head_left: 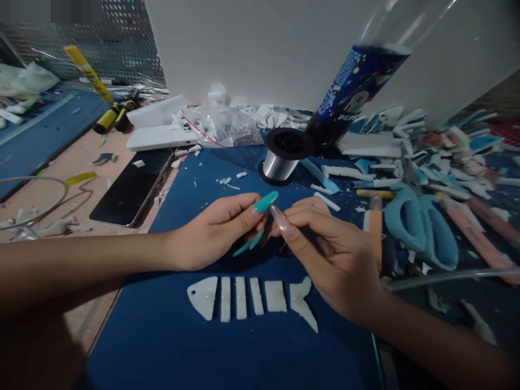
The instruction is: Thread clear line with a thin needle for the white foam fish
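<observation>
My left hand [215, 230] and my right hand [329, 252] meet over a blue mat [162, 336], fingertips pinched close together. Both hands are closed on something too small or thin to make out. My left hand has long teal nails, my right long pale ones. Just below the hands lies a row of white foam pieces [252, 297] laid out in the shape of a fish skeleton, head at the left, tail at the right. A spool of thin silvery wire [283, 154] stands just behind the hands.
A dark soda bottle [349, 92] leans behind the spool. Blue scissors [422, 225], pens and foam scraps crowd the right side. A black phone [132, 189], a white box [158, 136], a plastic bag [221, 127] and yellow-handled tools [109, 116] lie at the left.
</observation>
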Motion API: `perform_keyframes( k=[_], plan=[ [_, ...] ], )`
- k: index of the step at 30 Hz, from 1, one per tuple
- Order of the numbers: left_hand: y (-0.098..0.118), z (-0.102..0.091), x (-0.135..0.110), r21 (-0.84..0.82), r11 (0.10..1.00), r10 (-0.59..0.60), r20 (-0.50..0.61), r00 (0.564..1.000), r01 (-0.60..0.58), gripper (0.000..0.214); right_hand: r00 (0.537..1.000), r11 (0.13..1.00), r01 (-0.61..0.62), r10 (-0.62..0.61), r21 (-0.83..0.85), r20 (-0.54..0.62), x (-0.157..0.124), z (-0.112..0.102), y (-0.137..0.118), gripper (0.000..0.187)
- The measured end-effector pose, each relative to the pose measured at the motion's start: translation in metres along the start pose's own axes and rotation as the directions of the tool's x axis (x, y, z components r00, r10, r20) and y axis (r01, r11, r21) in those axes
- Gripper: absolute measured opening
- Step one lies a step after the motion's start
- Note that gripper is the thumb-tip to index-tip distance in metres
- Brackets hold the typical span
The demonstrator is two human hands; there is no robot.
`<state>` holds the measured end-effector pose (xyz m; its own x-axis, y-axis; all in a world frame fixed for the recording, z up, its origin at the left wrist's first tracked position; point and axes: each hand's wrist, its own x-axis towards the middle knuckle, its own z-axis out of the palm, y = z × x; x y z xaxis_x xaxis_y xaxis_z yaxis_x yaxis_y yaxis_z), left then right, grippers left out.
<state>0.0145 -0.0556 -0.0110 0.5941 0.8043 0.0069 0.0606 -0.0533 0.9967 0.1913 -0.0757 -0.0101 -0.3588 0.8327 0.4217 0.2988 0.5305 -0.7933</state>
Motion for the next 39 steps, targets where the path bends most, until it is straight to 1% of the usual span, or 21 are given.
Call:
perform_keyframes(
  k=[4, 8, 12, 16, 19, 21, 23, 25, 28, 31, 32, 34, 36, 38, 39],
  plan=[
    [0.000, 0.000, 0.000, 0.012, 1.000, 0.009, -0.037, 0.999, -0.009, 0.026, 0.999, 0.999, -0.035, 0.035, -0.011, 0.011, -0.001, 0.000, 0.001, 0.017],
    [-0.001, 0.000, 0.001, -0.012, 0.999, 0.046, -0.029, 0.999, -0.046, 0.026, 0.994, 0.995, -0.104, 0.104, -0.008, 0.030, -0.001, -0.001, 0.001, 0.020],
    [-0.003, 0.000, 0.002, -0.026, 0.997, 0.067, -0.024, 0.997, -0.068, 0.028, 0.989, 0.990, -0.144, 0.144, 0.005, 0.046, 0.001, -0.001, 0.001, 0.022],
    [-0.003, 0.000, 0.003, -0.011, 0.998, 0.056, -0.046, 0.997, -0.056, 0.030, 0.983, 0.983, -0.174, 0.171, 0.053, 0.064, 0.001, 0.000, 0.001, 0.021],
    [-0.002, 0.001, 0.003, 0.036, 0.999, 0.037, -0.076, 0.996, -0.034, 0.031, 0.976, 0.975, -0.205, 0.197, 0.088, 0.089, 0.001, -0.001, 0.003, 0.021],
    [-0.002, 0.002, 0.002, 0.077, 0.996, 0.052, -0.111, 0.992, -0.043, 0.031, 0.973, 0.972, -0.215, 0.206, 0.093, 0.102, 0.001, -0.001, 0.004, 0.021],
    [-0.001, 0.003, 0.000, 0.127, 0.988, 0.103, -0.147, 0.984, -0.084, 0.032, 0.971, 0.971, -0.222, 0.212, 0.090, 0.109, 0.001, -0.002, 0.004, 0.022],
    [0.001, 0.003, -0.003, 0.186, 0.973, 0.165, -0.147, 0.975, -0.136, 0.031, 0.971, 0.968, -0.226, 0.214, 0.106, 0.108, 0.000, -0.001, 0.005, 0.022],
    [0.003, 0.004, -0.006, 0.316, 0.933, 0.213, -0.107, 0.971, -0.170, 0.026, 0.970, 0.963, -0.234, 0.221, 0.137, 0.106, 0.000, -0.001, 0.007, 0.021],
    [0.004, 0.004, -0.007, 0.489, 0.851, 0.278, -0.114, 0.954, -0.189, 0.024, 0.965, 0.959, -0.251, 0.236, 0.132, 0.116, 0.000, -0.001, 0.008, 0.024],
    [0.003, 0.004, -0.006, 0.543, 0.813, 0.321, -0.117, 0.940, -0.210, 0.023, 0.961, 0.955, -0.264, 0.248, 0.135, 0.123, 0.000, -0.001, 0.008, 0.026],
    [0.002, 0.003, -0.005, 0.638, 0.725, 0.424, -0.116, 0.898, -0.260, 0.021, 0.947, 0.938, -0.308, 0.287, 0.158, 0.142, 0.001, -0.002, 0.007, 0.033],
    [0.000, 0.001, -0.004, 0.709, 0.647, 0.502, -0.117, 0.857, -0.282, 0.020, 0.932, 0.921, -0.345, 0.313, 0.181, 0.185, 0.001, -0.003, 0.006, 0.043],
    [-0.001, 0.000, -0.003, 0.754, 0.602, 0.537, -0.139, 0.832, -0.263, 0.021, 0.927, 0.917, -0.346, 0.302, 0.196, 0.222, 0.000, -0.003, 0.006, 0.049],
    [-0.002, -0.001, -0.002, 0.768, 0.591, 0.540, -0.150, 0.828, -0.246, 0.021, 0.932, 0.920, -0.335, 0.292, 0.205, 0.213, -0.001, -0.003, 0.006, 0.049]
  ],
)
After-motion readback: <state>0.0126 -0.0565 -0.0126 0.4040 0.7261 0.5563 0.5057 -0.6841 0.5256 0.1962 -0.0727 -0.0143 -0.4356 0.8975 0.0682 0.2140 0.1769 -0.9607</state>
